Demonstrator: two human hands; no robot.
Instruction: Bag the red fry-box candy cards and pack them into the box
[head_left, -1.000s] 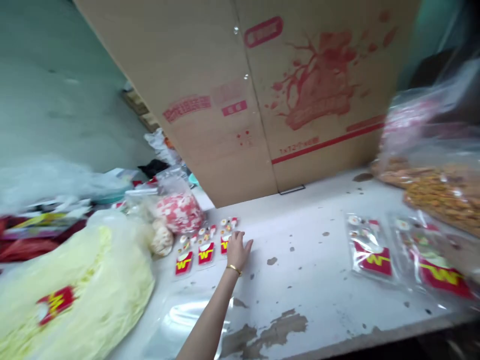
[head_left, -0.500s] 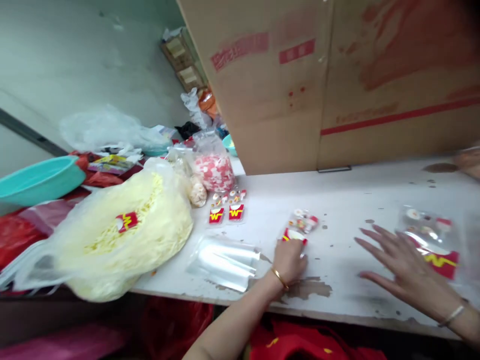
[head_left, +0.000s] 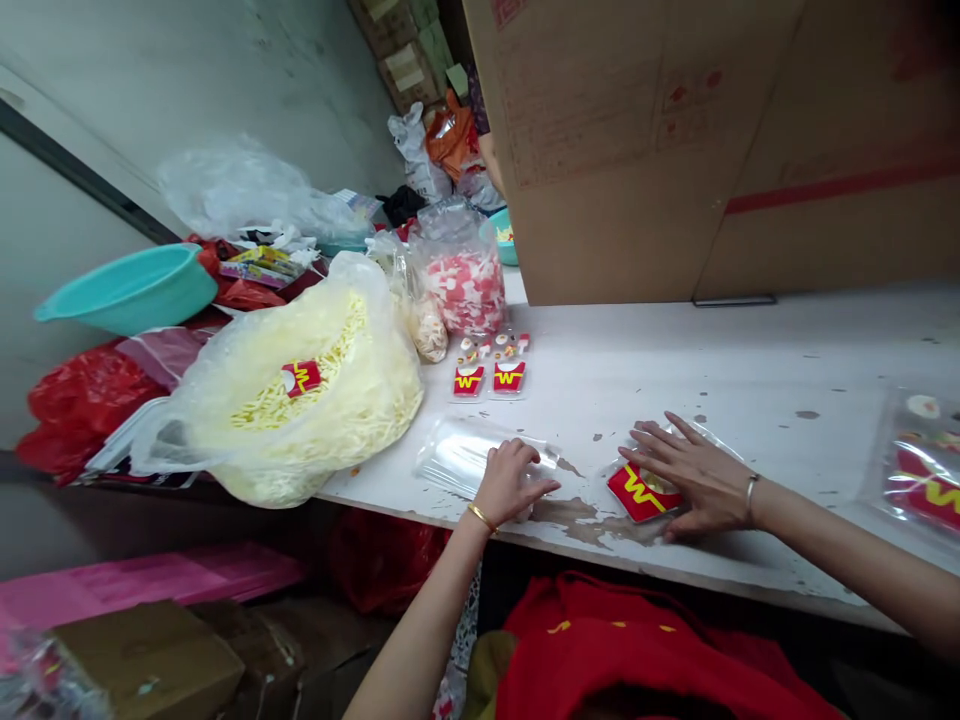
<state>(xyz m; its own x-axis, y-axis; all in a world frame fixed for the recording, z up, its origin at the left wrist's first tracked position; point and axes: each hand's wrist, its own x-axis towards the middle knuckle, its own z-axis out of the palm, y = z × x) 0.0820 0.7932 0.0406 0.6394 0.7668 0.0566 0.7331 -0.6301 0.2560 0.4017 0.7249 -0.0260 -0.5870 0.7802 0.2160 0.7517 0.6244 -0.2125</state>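
My left hand (head_left: 514, 480) is at the right end of the clear plastic bags (head_left: 457, 455), its fingers loosely curled and apart; I cannot tell whether it touches them. Flat and spread, my right hand (head_left: 694, 475) rests over a clear packet with a red fries-box piece (head_left: 637, 490) marked in yellow, covering much of it. Two small packets with the same red pieces, left (head_left: 468, 381) and right (head_left: 509, 378), lie side by side farther back. Another filled packet (head_left: 926, 455) lies at the far right.
A large open bag of pale yellow fry-shaped bits (head_left: 390, 400) stands on the left, a red piece on top. Behind it are a bag of pink-and-white pieces (head_left: 465, 290) and a turquoise basin (head_left: 135, 290). A big cardboard box (head_left: 615, 200) stands along the back.
My left hand has come off the middle packet and moved left to the clear bags. My right hand has moved left onto that packet. The camera view has shifted too.
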